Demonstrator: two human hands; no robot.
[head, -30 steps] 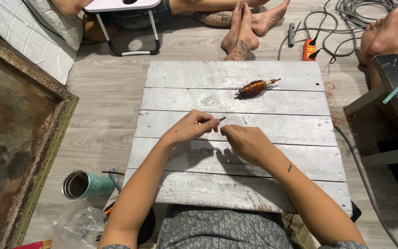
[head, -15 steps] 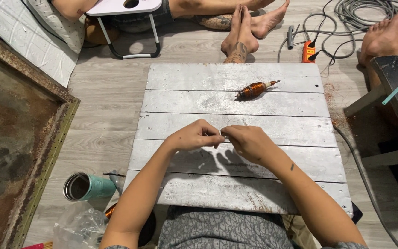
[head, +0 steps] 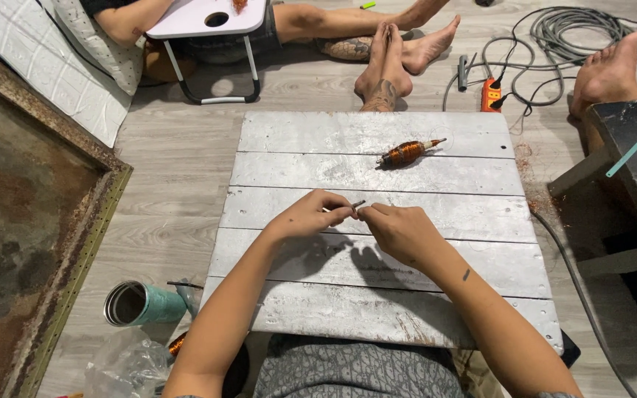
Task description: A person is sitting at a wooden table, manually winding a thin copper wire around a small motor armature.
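Two hands: left hand (head: 311,216) and right hand (head: 399,230) meet fingertip to fingertip over the middle of the white plank surface (head: 318,133).
Left fingers: pinched narrow on one end of a small thin metal piece (head: 359,204).
Right fingers: closed on the other end of the same piece, thumb and forefinger tight.
Piece: held just above the planks, between the two hands, not resting on the wood.
Change: a second ago the hands stood slightly apart with the piece showing between them; now they have drawn together and almost cover it, so the fine handling is in its close, two-handed stage.
Copper coil (head: 407,153): lies where it did, well apart on a farther plank, untouched.
Beside: teal cup (head: 141,304) on the floor to the left.
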